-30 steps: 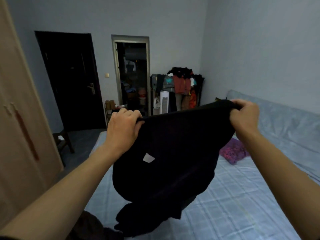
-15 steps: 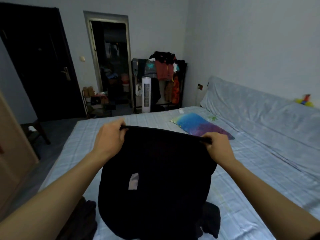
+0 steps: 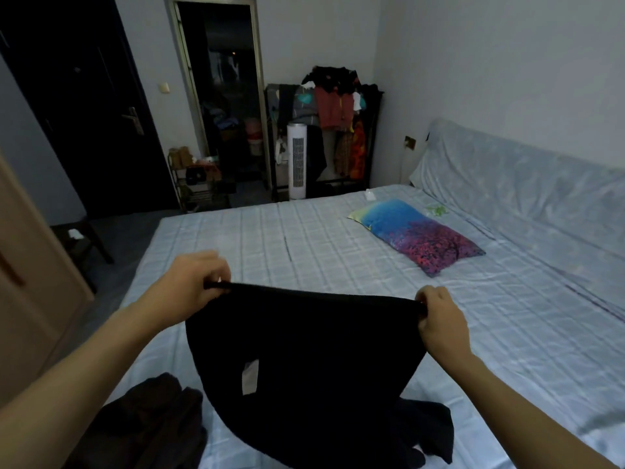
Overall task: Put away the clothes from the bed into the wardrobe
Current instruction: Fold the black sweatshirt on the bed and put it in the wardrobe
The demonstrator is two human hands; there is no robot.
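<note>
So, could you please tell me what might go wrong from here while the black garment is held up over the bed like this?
1. The left hand and right hand only pinch the top edge of the black garment; either grip could slip and drop it.
2. Its lower part drapes onto the bed and may bunch when laid down.
3. It could tangle with the dark clothes lying beside it.
</note>
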